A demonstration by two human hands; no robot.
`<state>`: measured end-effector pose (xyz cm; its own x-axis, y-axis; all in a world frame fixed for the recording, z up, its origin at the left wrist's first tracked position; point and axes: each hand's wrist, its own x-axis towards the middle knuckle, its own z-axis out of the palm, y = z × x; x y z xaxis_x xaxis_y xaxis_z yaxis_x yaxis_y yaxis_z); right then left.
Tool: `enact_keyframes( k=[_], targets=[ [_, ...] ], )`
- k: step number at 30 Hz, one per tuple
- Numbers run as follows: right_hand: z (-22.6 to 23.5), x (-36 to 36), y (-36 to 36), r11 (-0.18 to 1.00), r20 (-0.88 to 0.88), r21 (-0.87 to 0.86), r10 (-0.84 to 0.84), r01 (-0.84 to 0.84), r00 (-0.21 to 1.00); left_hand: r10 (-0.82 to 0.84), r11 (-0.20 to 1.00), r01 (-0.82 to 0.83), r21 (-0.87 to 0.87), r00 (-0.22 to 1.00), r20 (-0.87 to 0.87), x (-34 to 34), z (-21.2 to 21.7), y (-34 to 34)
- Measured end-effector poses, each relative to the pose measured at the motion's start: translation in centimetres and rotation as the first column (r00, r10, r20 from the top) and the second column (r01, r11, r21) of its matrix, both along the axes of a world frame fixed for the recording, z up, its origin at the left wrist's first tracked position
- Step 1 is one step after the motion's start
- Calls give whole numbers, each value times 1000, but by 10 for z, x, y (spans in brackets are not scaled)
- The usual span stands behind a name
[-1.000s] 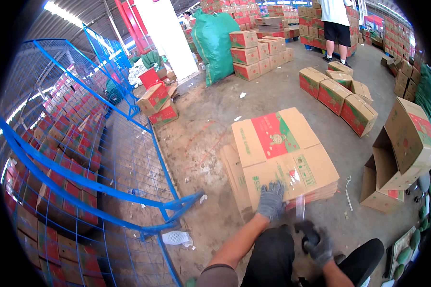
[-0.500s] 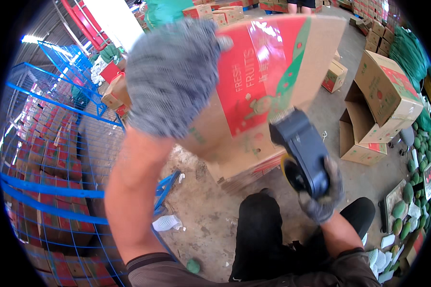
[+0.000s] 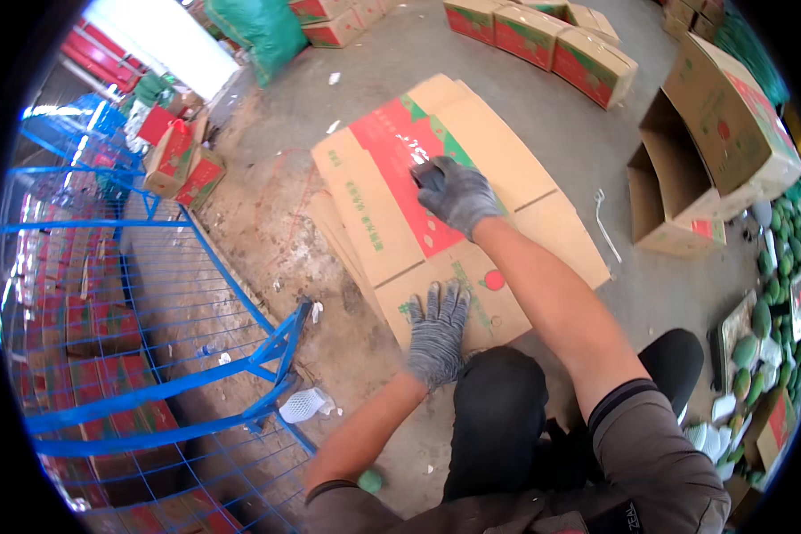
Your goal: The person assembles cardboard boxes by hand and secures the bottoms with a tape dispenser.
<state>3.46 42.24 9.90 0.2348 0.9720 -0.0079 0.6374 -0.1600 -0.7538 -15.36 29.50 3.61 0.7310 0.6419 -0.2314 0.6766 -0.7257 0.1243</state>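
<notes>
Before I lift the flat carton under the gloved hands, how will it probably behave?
The flat carton is probably fairly stiff: its cardboard panels lie smooth. It may bend at the slotted flap line. Being collapsed, it looks light for its width.

carton (image 3: 418,236) lowered flat | left hand (image 3: 438,334) down on it | right hand (image 3: 458,198) with tape dispenser (image 3: 428,173) farther forward

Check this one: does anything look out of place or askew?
Mildly, yes. A white foam net beside the blue fence and a white strip right of the cardboard stack lie loose on the floor, like litter. The stack is uneven: lower sheets stick out on its left.
</notes>
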Motion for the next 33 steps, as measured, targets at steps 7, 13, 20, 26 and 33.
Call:
enact_keyframes(
  k=[7,13,20,26,33],
  targets=[
    [-12,6,-25,999,26,30,36,-36,999,5,982,3,190,999,-39,17,-34,-35],
    [-12,4,-239,998,96,50,-45,41,994,68,979,-72,189,997,28,16,-22,-54],
    [-29,-45,-462,950,155,56,-311,306,938,-269,926,167,339,921,282,-3,45,-90],
    [-36,37,-377,924,475,373,-273,90,837,-461,885,319,340,711,531,10,175,-206],
    [-11,101,-512,977,367,109,-211,183,906,-391,900,364,241,425,816,-12,92,-299]
  ],
)
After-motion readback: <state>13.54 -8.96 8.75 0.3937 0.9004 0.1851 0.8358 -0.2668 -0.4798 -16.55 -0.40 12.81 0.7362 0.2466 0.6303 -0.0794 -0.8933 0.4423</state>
